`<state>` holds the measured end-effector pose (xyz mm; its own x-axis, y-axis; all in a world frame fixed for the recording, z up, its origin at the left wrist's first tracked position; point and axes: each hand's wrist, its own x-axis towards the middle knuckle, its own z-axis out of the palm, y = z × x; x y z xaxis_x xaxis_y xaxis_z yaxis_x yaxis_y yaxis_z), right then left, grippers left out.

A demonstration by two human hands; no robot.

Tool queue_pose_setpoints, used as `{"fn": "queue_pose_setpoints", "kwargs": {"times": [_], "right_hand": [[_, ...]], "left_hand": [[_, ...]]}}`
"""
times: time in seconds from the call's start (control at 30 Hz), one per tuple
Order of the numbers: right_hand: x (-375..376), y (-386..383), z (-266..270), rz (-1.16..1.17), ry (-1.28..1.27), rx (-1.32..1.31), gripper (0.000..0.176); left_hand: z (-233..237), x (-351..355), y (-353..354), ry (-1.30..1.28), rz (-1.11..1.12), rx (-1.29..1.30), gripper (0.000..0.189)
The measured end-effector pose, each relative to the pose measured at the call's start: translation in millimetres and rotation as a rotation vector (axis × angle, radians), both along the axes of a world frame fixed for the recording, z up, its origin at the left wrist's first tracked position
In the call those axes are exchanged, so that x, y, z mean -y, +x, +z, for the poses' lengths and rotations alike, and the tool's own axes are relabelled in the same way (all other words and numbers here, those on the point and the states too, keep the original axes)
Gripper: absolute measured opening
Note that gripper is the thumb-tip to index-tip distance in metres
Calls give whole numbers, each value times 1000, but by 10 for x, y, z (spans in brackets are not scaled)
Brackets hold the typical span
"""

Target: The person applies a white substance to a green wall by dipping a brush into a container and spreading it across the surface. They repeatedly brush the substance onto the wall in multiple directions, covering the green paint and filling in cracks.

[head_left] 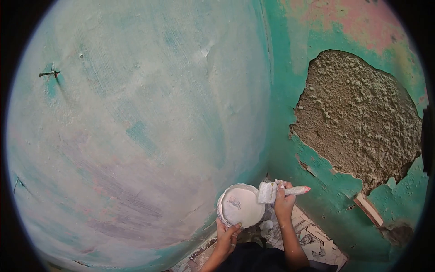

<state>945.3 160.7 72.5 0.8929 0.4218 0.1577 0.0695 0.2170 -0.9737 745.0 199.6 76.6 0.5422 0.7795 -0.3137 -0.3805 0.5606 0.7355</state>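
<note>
My left hand (227,235) grips the near rim of a round white paint bucket (220,212), its thumb over the edge. White paint (248,207) fills the bucket, with a greyish patch on the surface. In my right hand (284,206) is a wide paintbrush (268,193), held at the base of its handle. The white-coated brush head overlaps the right rim of the bucket, and the red-tipped handle points right.
A wall (149,104) streaked with whitish paint over turquoise rises on the left, with a metal nail (49,73) sticking out. The green wall (290,158) on the right has a large rough patch of exposed plaster (358,113). Paint-spotted debris (319,235) covers the floor.
</note>
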Motion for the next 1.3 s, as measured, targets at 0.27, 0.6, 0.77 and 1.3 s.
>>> {"fn": "queue_pose_setpoints", "kwargs": {"times": [0.27, 0.6, 0.77, 1.3], "right_hand": [[-134, 331, -325, 5, 58, -106, 20], [-166, 70, -532, 199, 395, -836, 32], [-243, -27, -621, 169, 273, -741, 33], [-2035, 684, 2212, 62, 550, 93, 33]], "left_hand": [[-31, 27, -23, -25, 27, -22, 62], [31, -62, -19, -24, 40, -31, 62], [-37, -124, -138, -9, 31, -23, 62], [-134, -444, -1075, -94, -7, -94, 66]]}}
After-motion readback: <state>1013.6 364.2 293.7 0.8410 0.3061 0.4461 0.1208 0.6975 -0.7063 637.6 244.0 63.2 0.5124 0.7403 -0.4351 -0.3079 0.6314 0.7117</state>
